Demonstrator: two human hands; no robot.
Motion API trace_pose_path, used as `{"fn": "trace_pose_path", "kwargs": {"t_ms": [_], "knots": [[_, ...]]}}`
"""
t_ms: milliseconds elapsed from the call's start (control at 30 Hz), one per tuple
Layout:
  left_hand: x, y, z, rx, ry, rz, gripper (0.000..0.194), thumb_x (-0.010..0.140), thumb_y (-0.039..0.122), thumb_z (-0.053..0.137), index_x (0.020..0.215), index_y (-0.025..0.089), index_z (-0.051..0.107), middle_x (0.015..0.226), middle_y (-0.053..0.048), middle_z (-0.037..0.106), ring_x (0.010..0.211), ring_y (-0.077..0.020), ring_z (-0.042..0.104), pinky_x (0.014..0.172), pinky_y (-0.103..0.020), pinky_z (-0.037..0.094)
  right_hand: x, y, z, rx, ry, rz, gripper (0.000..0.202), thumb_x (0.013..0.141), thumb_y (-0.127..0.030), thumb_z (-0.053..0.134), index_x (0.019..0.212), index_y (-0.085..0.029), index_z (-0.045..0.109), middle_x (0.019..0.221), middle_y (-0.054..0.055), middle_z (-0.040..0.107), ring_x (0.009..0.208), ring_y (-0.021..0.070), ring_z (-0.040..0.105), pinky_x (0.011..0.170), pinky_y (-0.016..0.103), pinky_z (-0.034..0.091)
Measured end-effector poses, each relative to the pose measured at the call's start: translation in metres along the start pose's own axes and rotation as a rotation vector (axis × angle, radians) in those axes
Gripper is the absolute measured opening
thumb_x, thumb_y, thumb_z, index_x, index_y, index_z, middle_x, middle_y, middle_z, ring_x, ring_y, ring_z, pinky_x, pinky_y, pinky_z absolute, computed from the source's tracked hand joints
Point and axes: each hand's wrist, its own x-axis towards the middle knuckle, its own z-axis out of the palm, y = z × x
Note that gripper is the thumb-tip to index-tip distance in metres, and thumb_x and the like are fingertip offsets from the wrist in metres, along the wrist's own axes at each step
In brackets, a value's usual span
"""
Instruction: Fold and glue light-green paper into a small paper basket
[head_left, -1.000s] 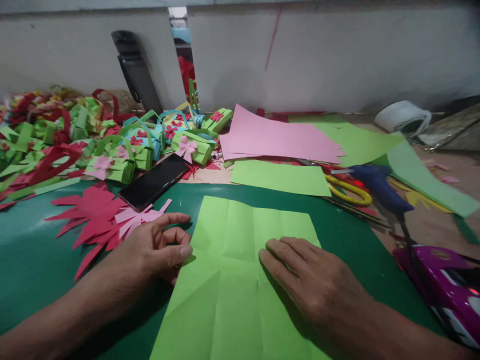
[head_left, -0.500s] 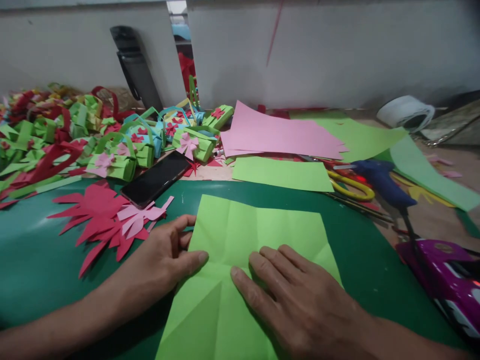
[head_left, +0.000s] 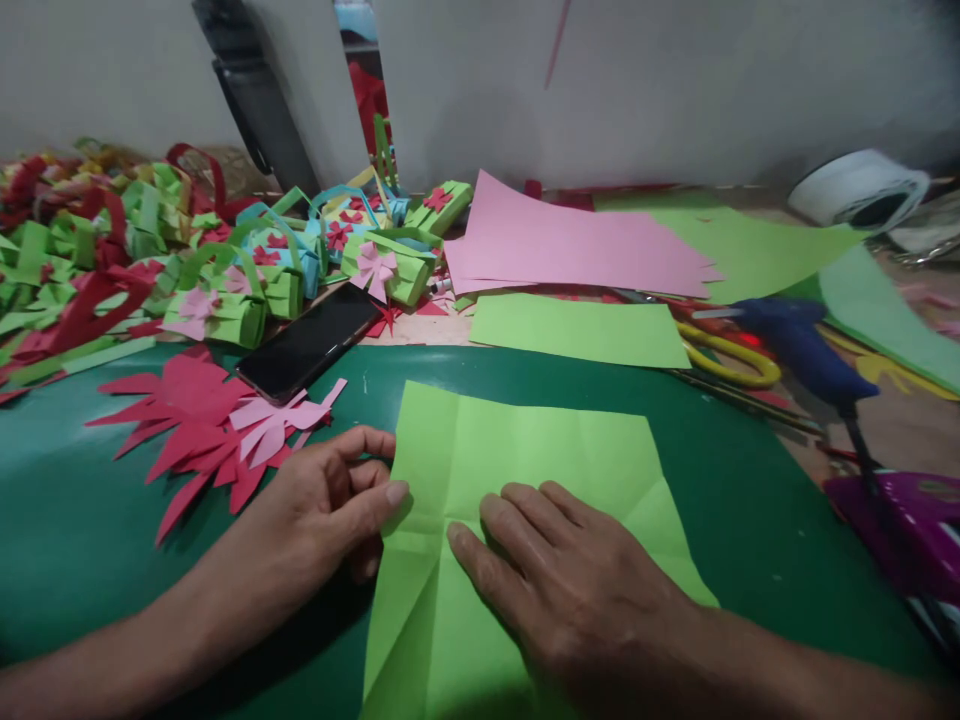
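Creased light-green rectangular paper sheet (head_left: pixel 472 460) on smooth dark-green mat (head_left: pixel 765 540), long axis running near-to-far, near end cropped. Left hand (head_left: pixel 311 515) from left, thumb and fingers pinching left edge. Right hand (head_left: pixel 581 590) palm-down on sheet, fingers slightly spread, pointing far-left.

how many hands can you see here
2: the left hand is at the left edge of the creased green paper, the right hand rests on top of it. No others show.

Bare left hand (head_left: pixel 322 520), bare right hand (head_left: pixel 574 580). Bare wrists (head_left: pixel 199 610), bare forearms (head_left: pixel 97 660). Short thumbnail (head_left: pixel 398 491), small creases over knuckles (head_left: pixel 491 575).
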Motion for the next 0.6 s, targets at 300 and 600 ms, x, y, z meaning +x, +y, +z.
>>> {"fn": "trace_pose_path", "kwargs": {"t_ms": [300,600], "knots": [[-0.008,0.006,0.001,0.038,-0.043,-0.025,0.024,0.084,0.040,0.052,0.084,0.017,0.058,0.052,0.004,0.052,0.047,-0.0088,0.047,0.046,-0.017,0.039,0.004,-0.002,0.002,0.015,-0.018,0.052,0.028,0.083,-0.013,0.043,0.107,-0.008,0.057,0.080,0.009,0.052,0.071,0.0221,0.042,0.059,0.037,0.031],[-0.011,0.006,0.004,0.672,-0.075,0.471,0.031,0.087,0.020,0.036,0.064,0.017,0.056,0.062,-0.002,0.052,0.058,-0.0130,0.050,0.053,-0.021,0.041,0.008,-0.002,-0.001,0.054,-0.030,0.093,0.024,0.082,-0.011,0.043,0.099,-0.009,0.060,0.076,0.008,0.052,0.068,0.0205,0.039,0.056,0.036,0.030]]}}
